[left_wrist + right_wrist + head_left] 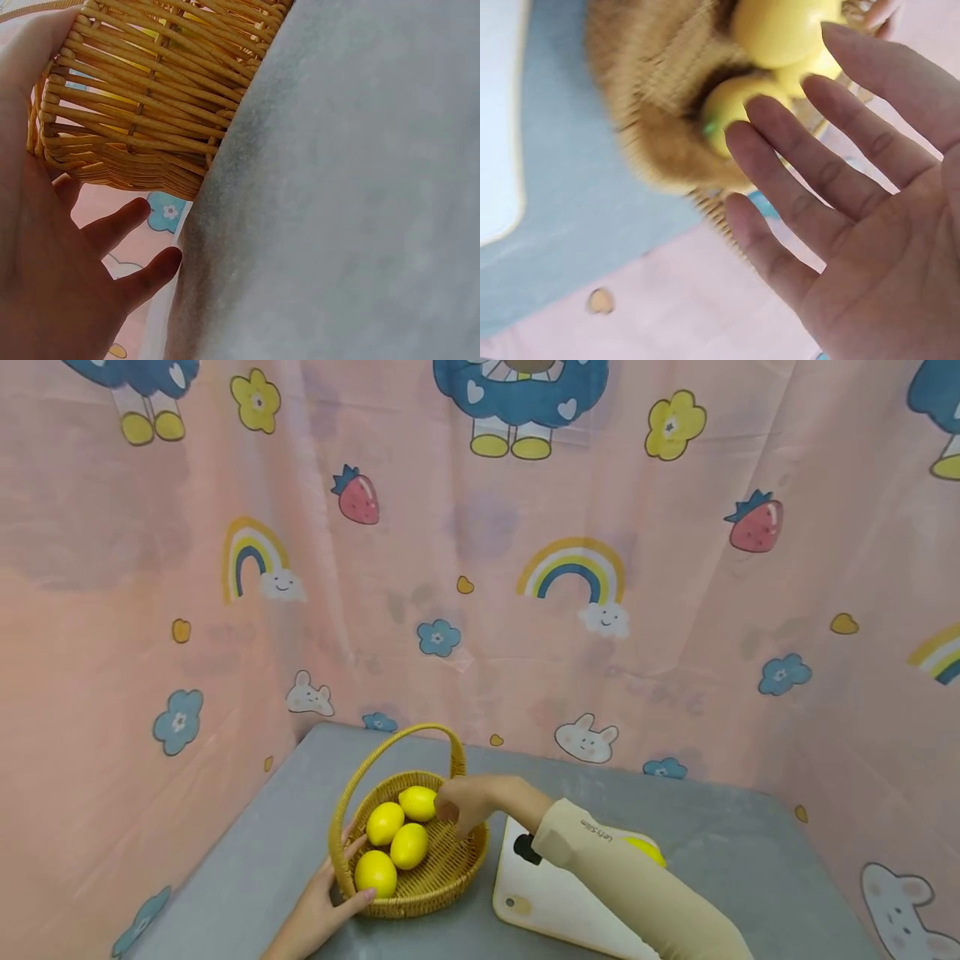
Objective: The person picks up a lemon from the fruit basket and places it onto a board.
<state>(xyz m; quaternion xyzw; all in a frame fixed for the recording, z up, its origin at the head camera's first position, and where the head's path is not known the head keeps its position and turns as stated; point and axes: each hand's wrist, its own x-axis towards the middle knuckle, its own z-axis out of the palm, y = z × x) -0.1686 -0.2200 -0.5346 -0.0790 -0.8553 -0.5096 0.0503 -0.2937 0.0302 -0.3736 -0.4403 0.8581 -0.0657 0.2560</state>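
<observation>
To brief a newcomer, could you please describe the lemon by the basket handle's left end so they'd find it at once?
On the grey table, left of the white board, stands a basket with a tall handle. By the handle's left end lies the lemon, lowest in the head view of the four inside.

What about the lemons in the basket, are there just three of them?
No, the head view shows four lemons lying inside the wicker basket.
</observation>
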